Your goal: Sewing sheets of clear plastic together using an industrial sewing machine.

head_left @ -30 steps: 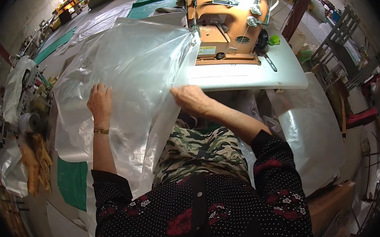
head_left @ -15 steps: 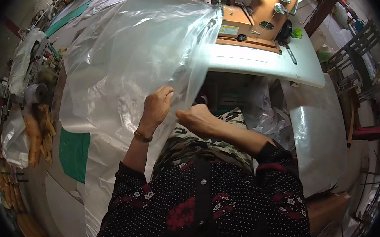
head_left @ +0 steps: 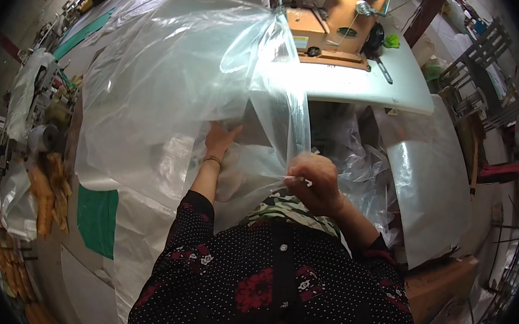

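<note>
Above your lap (head_left: 292, 213), your right hand (head_left: 315, 178) clenches the gathered edge of a clear plastic sheet (head_left: 154, 91), seemingly to hold it taut; your left hand (head_left: 219, 140) meets it, grip unclear. Beyond, it runs to the sewing machine (head_left: 330, 29) on the pale surface (head_left: 395, 90). Lower right: brown box (head_left: 437, 281), contents hidden.

Pale wall (head_left: 54, 5) upper left; dark red post (head_left: 425, 19), grey slatted furniture (head_left: 480, 56) right; grey floor (head_left: 481, 224).
</note>
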{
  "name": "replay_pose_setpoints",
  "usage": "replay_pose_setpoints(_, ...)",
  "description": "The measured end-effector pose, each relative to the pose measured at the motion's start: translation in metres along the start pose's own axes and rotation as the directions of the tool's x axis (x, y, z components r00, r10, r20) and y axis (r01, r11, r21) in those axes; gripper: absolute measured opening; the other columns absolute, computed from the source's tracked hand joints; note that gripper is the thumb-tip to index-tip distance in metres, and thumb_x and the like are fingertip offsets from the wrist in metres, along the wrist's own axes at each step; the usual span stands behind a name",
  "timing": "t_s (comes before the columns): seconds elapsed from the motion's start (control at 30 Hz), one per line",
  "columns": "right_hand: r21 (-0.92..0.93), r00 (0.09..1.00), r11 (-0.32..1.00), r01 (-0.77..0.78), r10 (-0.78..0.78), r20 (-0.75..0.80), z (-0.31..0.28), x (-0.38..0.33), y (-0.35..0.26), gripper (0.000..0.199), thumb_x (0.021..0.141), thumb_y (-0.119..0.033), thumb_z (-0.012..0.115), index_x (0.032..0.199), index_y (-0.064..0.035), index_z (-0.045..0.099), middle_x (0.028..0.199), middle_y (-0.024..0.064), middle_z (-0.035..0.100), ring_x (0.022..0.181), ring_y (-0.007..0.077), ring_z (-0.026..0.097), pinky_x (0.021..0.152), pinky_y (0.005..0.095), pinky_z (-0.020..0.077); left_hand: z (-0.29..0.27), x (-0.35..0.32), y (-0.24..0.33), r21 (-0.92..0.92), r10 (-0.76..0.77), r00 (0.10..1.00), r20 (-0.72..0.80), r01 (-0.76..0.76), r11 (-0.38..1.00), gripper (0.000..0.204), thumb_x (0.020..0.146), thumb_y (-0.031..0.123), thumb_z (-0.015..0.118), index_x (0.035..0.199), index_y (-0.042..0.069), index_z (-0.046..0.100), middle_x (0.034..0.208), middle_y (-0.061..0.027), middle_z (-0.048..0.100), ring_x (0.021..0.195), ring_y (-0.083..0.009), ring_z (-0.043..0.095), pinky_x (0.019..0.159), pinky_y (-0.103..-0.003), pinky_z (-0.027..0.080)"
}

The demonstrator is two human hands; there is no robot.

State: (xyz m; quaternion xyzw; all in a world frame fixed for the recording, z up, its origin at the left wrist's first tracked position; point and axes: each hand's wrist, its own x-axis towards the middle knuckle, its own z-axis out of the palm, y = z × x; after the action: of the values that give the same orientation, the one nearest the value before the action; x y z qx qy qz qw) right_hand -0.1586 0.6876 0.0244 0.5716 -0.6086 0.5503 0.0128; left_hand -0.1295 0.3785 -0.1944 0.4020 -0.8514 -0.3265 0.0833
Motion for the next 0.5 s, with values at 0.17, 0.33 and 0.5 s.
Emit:
replay_pose_setpoints(0.17, -0.023, 0.998, 0.998, -0.057, 0.056, -0.036, -0.005, -0.010, 0.005, 0.013, 0.084, -0.011, 0.066, 0.076, -0.0052, 0.058, 0.069, 0.0075, 0.061, 0.062, 0.0262, 0.060, 0.058, 0.0376, 0.0443, 0.019, 0.014, -0.005, -0.031, 0.238, 0.954, 0.185, -0.236, 0.971, 0.060, 0.083, 0.048, 0.066, 0.103, -0.008, 0.064, 0.106, -0.0246, 0.068, 0.099, -0.0380, 0.065, 0.086, -0.043, 0.051)
replay_pose_setpoints(0.33, 0.051, 0.998, 0.999, -0.001, 0.004, -0.058, -0.002, -0.014, 0.015, 0.014, 0.083, -0.012, 0.070, 0.077, -0.0065, 0.058, 0.072, 0.0068, 0.061, 0.073, 0.0270, 0.061, 0.067, 0.0381, 0.0462, 0.019, 0.040, -0.054, -0.463, -0.074, 0.958, 0.278, 0.201, 0.863, 0.051, 0.086, 0.038, 0.067, 0.103, -0.010, 0.065, 0.098, -0.0226, 0.070, 0.094, -0.0373, 0.067, 0.085, -0.044, 0.050)
replay_pose_setpoints(0.5, 0.077, 0.999, 0.997, 0.010, -0.006, -0.041, 0.006, -0.013, 0.016, 0.013, 0.082, -0.012, 0.071, 0.079, -0.0078, 0.060, 0.078, 0.0075, 0.062, 0.083, 0.0295, 0.061, 0.073, 0.0399, 0.0472, 0.028, 0.039, -0.039, -0.079, 0.324, 0.876, -0.358, -0.374, 0.924, 0.056, 0.077, 0.040, 0.078, 0.111, -0.002, 0.067, 0.114, -0.0211, 0.067, 0.111, -0.0345, 0.061, 0.096, -0.044, 0.047)
